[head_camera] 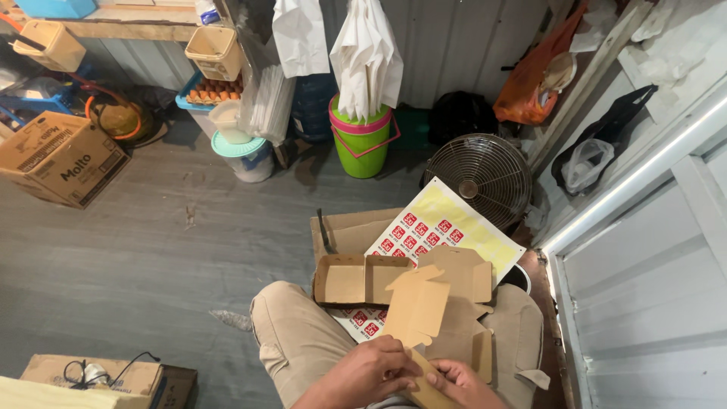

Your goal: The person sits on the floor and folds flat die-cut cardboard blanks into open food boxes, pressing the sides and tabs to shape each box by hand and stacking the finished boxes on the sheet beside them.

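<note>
Hands meet low in the head view, over the lap of a seated person in tan trousers (pixel 299 333): the left hand (pixel 371 373) curls its fingers around the lower end of a flat brown cardboard blank (pixel 415 307), and the right hand (pixel 460 381) pinches the same piece from the other side, thumb on top, so both are closed on it. The blank rises tilted from the hands, its cut flaps pointing up and away from the body. Just beyond it, an already folded open cardboard tray (pixel 356 279) with two compartments rests by the knee, and more unfolded blanks (pixel 462 274) lie stacked to the right. Under them spreads a yellow sheet of red square stickers (pixel 435 227), lying on a flattened cardboard piece (pixel 348 231). Farther off on the grey floor stand a round wire fan (pixel 477 176) and a green bucket (pixel 361 145)
</note>
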